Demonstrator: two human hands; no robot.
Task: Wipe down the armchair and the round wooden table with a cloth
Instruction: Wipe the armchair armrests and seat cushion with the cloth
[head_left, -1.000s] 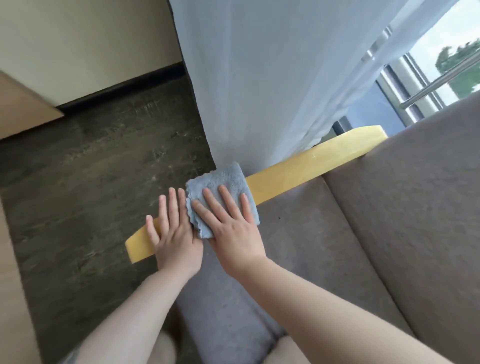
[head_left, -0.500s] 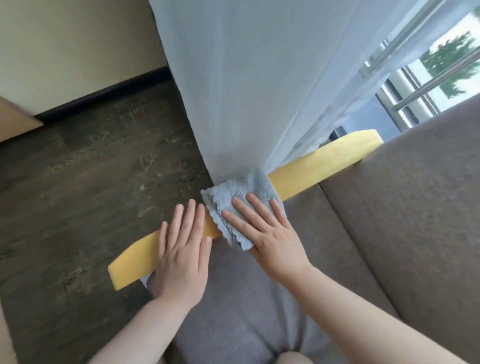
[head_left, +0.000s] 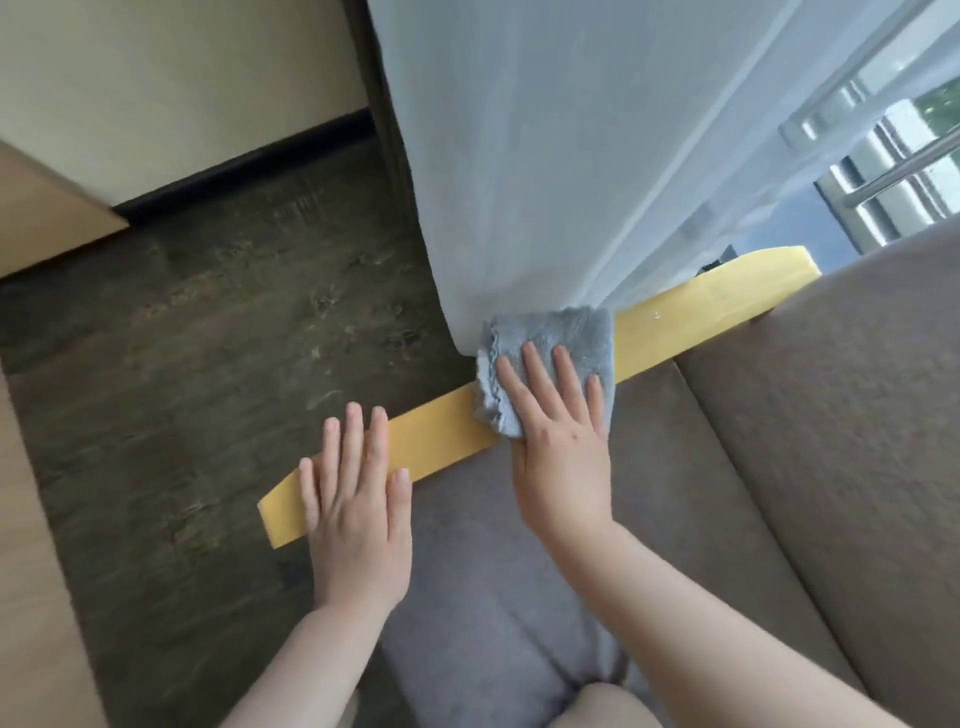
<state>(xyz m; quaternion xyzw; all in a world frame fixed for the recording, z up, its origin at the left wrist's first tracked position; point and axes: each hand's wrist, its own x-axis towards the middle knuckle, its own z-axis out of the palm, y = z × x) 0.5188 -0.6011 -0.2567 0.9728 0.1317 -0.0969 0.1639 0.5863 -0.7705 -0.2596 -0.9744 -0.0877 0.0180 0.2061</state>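
Note:
The armchair has a yellow wooden armrest (head_left: 441, 436) running diagonally from lower left to upper right, beside its grey-brown seat cushion (head_left: 649, 493) and backrest (head_left: 857, 415). A folded blue-grey cloth (head_left: 566, 338) lies on the middle of the armrest. My right hand (head_left: 558, 441) presses flat on the cloth with straight fingers. My left hand (head_left: 358, 509) rests flat on the near end of the armrest, fingers straight, holding nothing. The round wooden table is not in view.
A white sheer curtain (head_left: 571, 156) hangs down onto the armrest just behind the cloth. Dark wood floor (head_left: 208, 364) lies to the left, with a light wooden furniture edge (head_left: 41, 228) at far left. A window with metal rails (head_left: 909, 166) is at upper right.
My right hand has slid the cloth along the armrest away from me, toward the backrest. My left hand has stayed near the front end, so the gap between the hands has widened.

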